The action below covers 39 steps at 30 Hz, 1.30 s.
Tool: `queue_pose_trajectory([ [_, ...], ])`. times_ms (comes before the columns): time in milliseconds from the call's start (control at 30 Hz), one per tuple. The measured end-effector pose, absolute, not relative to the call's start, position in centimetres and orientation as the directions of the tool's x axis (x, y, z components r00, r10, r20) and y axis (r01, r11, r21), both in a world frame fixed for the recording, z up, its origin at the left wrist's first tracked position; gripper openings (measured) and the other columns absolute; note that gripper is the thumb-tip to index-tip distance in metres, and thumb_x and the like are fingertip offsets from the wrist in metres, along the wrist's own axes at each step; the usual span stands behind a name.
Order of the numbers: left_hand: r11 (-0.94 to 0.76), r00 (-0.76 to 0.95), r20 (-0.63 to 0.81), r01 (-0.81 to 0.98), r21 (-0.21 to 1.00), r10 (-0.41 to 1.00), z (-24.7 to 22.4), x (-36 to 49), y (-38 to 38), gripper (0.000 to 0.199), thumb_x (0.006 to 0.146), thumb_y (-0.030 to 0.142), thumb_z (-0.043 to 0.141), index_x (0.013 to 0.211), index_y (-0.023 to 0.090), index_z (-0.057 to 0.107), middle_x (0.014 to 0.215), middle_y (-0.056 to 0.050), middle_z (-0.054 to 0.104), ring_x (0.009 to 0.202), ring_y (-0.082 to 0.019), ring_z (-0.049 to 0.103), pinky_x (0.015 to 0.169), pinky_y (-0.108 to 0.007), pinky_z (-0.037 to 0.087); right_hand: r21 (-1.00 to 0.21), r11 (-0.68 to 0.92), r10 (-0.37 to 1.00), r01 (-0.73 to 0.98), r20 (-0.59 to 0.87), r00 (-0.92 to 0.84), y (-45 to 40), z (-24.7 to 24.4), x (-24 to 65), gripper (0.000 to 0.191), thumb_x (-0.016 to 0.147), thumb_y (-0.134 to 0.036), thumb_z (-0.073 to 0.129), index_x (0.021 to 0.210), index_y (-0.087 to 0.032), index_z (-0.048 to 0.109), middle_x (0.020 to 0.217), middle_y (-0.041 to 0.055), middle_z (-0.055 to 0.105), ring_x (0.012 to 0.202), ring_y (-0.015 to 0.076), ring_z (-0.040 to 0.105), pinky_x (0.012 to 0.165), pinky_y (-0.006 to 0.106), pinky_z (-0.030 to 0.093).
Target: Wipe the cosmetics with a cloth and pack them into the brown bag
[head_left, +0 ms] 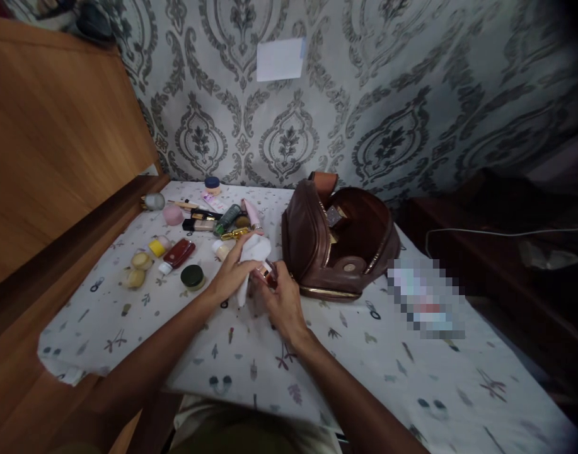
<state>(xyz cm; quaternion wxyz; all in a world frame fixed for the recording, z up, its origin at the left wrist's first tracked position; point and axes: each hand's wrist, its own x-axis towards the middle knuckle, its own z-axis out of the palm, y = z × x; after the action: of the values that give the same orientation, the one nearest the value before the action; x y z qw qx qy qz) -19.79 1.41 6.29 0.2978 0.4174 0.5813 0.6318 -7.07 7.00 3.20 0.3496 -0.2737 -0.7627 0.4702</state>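
Note:
Fingers of my left hand (234,271) are closed on a white cloth (255,249), whose end hangs down towards the tabletop. My right hand (285,306) grips a small reddish bottle (266,272) with a shiny band. Cloth and bottle meet between the two hands, and fingers cover part of the bottle. Just right of them stands a brown leather bag (302,236), unzipped, with a small patterned box (335,215) inside. Beyond my left hand lie a gold tube (234,234), a green bottle (229,217) and a pink tube (252,215).
Left of my hands are a dark-lidded jar (193,276), a red bottle (179,253), yellowish jars (133,277) and a pink sponge-like item (173,215). A blue-lidded jar (212,184) stands near the wall. A blurred packet (425,299) lies right of the bag on the patterned tablecloth (251,372).

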Motion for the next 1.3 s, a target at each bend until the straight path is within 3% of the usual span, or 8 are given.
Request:
queue_pose_trajectory([
  [67, -0.196, -0.382, 0.314, 0.318, 0.928, 0.869, 6.5, -19.8, 1.1, 0.057, 0.073, 0.017, 0.061, 0.129, 0.023, 0.056, 0.122, -0.005, 0.063, 0.113, -0.025, 0.058, 0.103, -0.039, 0.044, -0.909, 0.398, 0.764, 0.124, 0.254, -0.594, 7.2, 3.3, -7.2, 0.017, 0.081, -0.037, 0.057, 0.087, -0.021, 0.055, 0.068, -0.0014, 0.062, 0.06, 0.0174, 0.056, 0.056, 0.027, 0.043],
  [167, -0.321, -0.213, 0.479, 0.51, 0.798, 0.851, 6.4, -19.8, 1.0, 0.043, 0.079, 0.018, 0.06, 0.121, 0.021, 0.063, 0.123, -0.009, 0.059, 0.12, -0.028, 0.053, 0.107, -0.042, 0.04, -0.927, 0.361, 0.777, 0.096, 0.243, -0.58, 7.4, 3.2, -7.4, 0.02, 0.073, -0.028, 0.059, 0.091, -0.02, 0.059, 0.075, 0.0008, 0.068, 0.066, 0.0186, 0.059, 0.06, 0.028, 0.045],
  [300, -0.357, -0.067, 0.492, 0.604, 0.713, 0.868, 6.1, -20.0, 1.0, 0.034, 0.081, 0.018, 0.057, 0.112, 0.02, 0.07, 0.13, -0.012, 0.054, 0.123, -0.03, 0.051, 0.109, -0.045, 0.036, -0.954, 0.298, 0.776, 0.04, 0.217, -0.592, 7.7, 2.7, -7.8, 0.021, 0.065, -0.021, 0.061, 0.086, -0.02, 0.064, 0.077, 0.0002, 0.071, 0.067, 0.0193, 0.06, 0.061, 0.028, 0.046],
  [433, -0.291, -0.182, 0.397, 0.427, 0.856, 0.9, 6.2, -20.3, 1.2, 0.029, 0.077, 0.016, 0.055, 0.099, 0.019, 0.073, 0.116, -0.01, 0.065, 0.11, -0.026, 0.059, 0.099, -0.041, 0.044, -0.99, 0.132, 0.756, -0.051, 0.134, -0.641, 7.6, 2.7, -8.0, 0.032, 0.063, -0.021, 0.07, 0.095, -0.019, 0.067, 0.077, -0.0026, 0.069, 0.069, 0.0174, 0.059, 0.063, 0.028, 0.047],
  [633, -0.102, -0.451, 0.073, -0.041, 0.994, 0.89, 6.2, -20.7, 1.7, 0.033, 0.076, 0.034, 0.062, 0.101, 0.016, 0.073, 0.086, -0.004, 0.071, 0.06, -0.014, 0.058, 0.051, -0.024, 0.043, -0.87, -0.437, 0.585, -0.229, -0.082, -0.807, 7.1, 3.5, -7.8, 0.053, 0.075, -0.041, 0.077, 0.12, -0.023, 0.059, 0.084, 0.0002, 0.071, 0.069, 0.0158, 0.066, 0.063, 0.026, 0.051],
  [900, -0.228, -0.459, 0.263, 0.132, 0.965, 0.848, 6.5, -20.6, 1.3, 0.04, 0.078, 0.018, 0.059, 0.116, 0.024, 0.069, 0.112, -0.003, 0.073, 0.099, -0.019, 0.066, 0.082, -0.026, 0.05, -0.715, -0.628, 0.526, -0.309, -0.097, -0.845, 7.5, 3.4, -7.8, 0.047, 0.076, -0.044, 0.081, 0.111, -0.024, 0.057, 0.082, 0.0009, 0.074, 0.064, 0.014, 0.069, 0.056, 0.02, 0.052],
  [1100, -0.245, -0.47, 0.374, 0.314, 0.917, 0.799, 5.9, -21.4, 1.6, 0.035, 0.073, 0.013, 0.05, 0.094, 0.02, 0.076, 0.109, -0.005, 0.076, 0.107, -0.022, 0.067, 0.096, -0.033, 0.049, -0.561, -0.784, 0.423, -0.266, -0.168, -0.891, 8.1, 3.9, -7.7, 0.029, 0.085, -0.043, 0.072, 0.099, -0.018, 0.064, 0.081, 0.003, 0.075, 0.058, 0.012, 0.067, 0.054, 0.019, 0.054],
  [1300, -0.189, -0.462, 0.44, 0.494, 0.849, 0.77, 5.8, -22.1, 1.4, 0.029, 0.072, 0.011, 0.049, 0.086, 0.019, 0.073, 0.088, -0.003, 0.075, 0.085, -0.021, 0.066, 0.08, -0.031, 0.048, -0.509, -0.801, 0.46, -0.316, -0.183, -0.869, 8.7, 3.9, -7.6, 0.028, 0.09, -0.04, 0.068, 0.102, -0.015, 0.066, 0.085, 0.006, 0.075, 0.061, 0.0123, 0.066, 0.056, 0.02, 0.056],
])
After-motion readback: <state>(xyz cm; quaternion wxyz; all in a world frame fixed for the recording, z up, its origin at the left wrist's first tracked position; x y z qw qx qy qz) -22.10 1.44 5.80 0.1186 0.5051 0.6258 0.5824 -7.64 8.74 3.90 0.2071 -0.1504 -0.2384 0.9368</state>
